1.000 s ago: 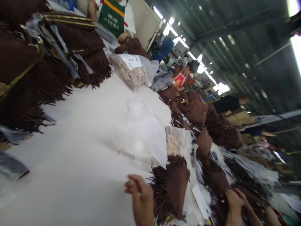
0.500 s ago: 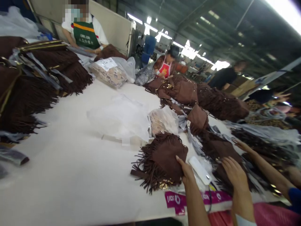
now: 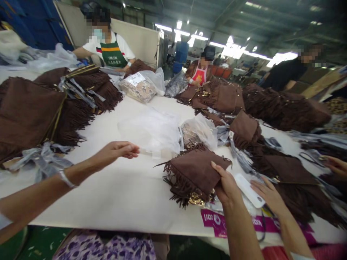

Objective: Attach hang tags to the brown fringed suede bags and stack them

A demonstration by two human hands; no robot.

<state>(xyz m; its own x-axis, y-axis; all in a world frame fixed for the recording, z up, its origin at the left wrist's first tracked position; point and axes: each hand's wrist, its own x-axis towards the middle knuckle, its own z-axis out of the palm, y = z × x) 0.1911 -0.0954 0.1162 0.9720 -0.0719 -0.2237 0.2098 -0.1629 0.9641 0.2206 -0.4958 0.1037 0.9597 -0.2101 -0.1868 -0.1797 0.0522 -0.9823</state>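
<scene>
My left hand (image 3: 123, 149), silver bracelet on the wrist, has its fingers pressed together on the near left corner of a translucent white plastic bag (image 3: 151, 130) lying flat. My right hand (image 3: 226, 182) grips the right edge of a small brown fringed bag (image 3: 195, 168), thumb on top and the other fingers hidden beneath. Gold-coloured metal rings (image 3: 197, 198) hang at the bag's lower edge. Right of my right hand, another person's hand (image 3: 268, 193) rests beside a white flat device (image 3: 249, 191).
Brown fringed bags pile up at left (image 3: 29, 115) and right (image 3: 290, 169). A filled plastic bag (image 3: 199, 130) lies behind the small brown bag. Purple printed tape (image 3: 217, 220) runs along the white table's (image 3: 108, 202) front edge. Several people work around; another hand (image 3: 336, 166) shows far right.
My left hand has come in from the left to the plastic bag's corner. My right hand still holds the brown bag, now slightly turned. The view has swung left.
</scene>
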